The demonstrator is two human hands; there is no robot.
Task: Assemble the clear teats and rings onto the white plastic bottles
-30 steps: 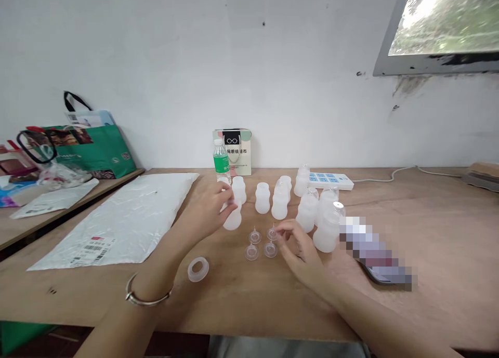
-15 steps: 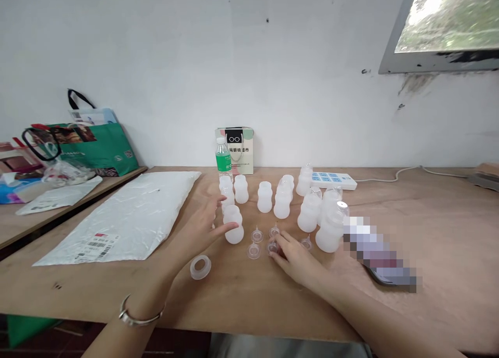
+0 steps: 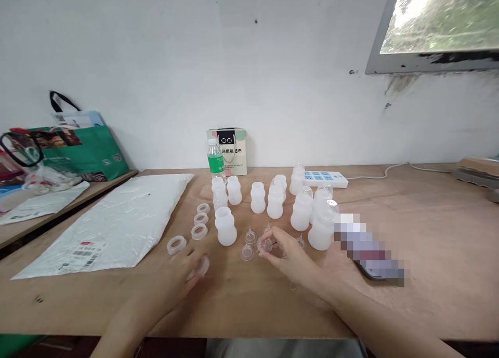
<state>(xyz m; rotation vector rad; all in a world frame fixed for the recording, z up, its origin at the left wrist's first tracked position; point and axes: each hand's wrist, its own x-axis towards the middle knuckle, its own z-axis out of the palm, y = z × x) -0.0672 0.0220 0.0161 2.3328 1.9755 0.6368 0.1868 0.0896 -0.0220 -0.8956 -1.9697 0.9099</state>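
Note:
My left hand (image 3: 182, 272) is low over the table's near left part, its fingers closed on a translucent bottle collar ring (image 3: 204, 266) and a little blurred. Between the thumb and fingers of my right hand (image 3: 288, 251) is a clear silicone bottle teat (image 3: 264, 244). Two more teats, one of them a clear teat (image 3: 247, 252), lie just left of it; others sit partly behind the fingers. More rings lie beyond my left hand, among them a loose collar ring (image 3: 176, 244). An open white baby bottle (image 3: 226, 226) stands upright between the hands.
Several white bottles, some with clear caps such as the capped bottle (image 3: 322, 228), stand behind the hands. A phone (image 3: 374, 251) lies right, a white power strip (image 3: 325, 179) behind. At left is a white mailing bag (image 3: 113, 223). A water bottle (image 3: 215, 160) stands by a paper bag (image 3: 236, 153).
My left hand has come down and nearer from beside the open bottle to the collar ring and closed on it. My right hand has lifted a teat slightly. The view has shifted right.

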